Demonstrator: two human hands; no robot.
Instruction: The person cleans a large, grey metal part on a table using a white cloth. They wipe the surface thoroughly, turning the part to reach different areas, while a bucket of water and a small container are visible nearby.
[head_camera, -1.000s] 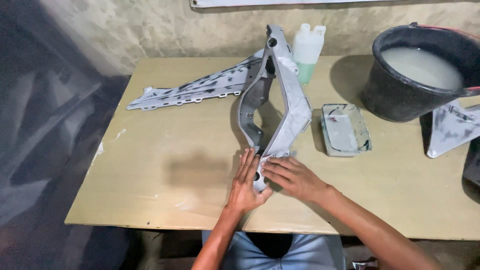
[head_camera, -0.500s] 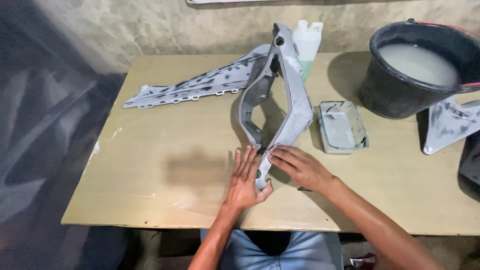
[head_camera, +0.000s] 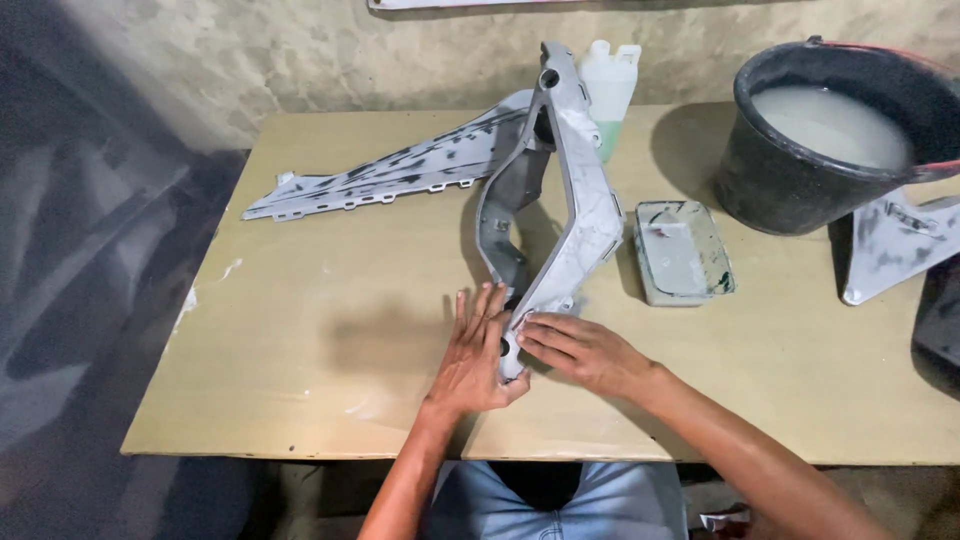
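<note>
A grey, primer-coated plastic body panel (head_camera: 575, 215) stands on edge on the wooden table (head_camera: 330, 330), its narrow lower end near me. My left hand (head_camera: 475, 350) lies flat against the left side of that lower end, fingers together and extended. My right hand (head_camera: 580, 350) presses its fingertips on the right side of the same end, possibly with a small piece of abrasive paper under them. A second long grey panel (head_camera: 400, 170) with dark smudges lies flat behind, reaching toward the left.
A black bucket (head_camera: 770, 190) of cloudy liquid sits at the back right. A small grey rectangular tray (head_camera: 683, 252) lies beside the panel. A white plastic bottle (head_camera: 608, 85) stands at the wall. Another grey panel piece (head_camera: 895, 245) leans at the right edge.
Both hands stay on the panel's lower end; my right hand's fingertips have shifted slightly along it. The view has drifted a little.
</note>
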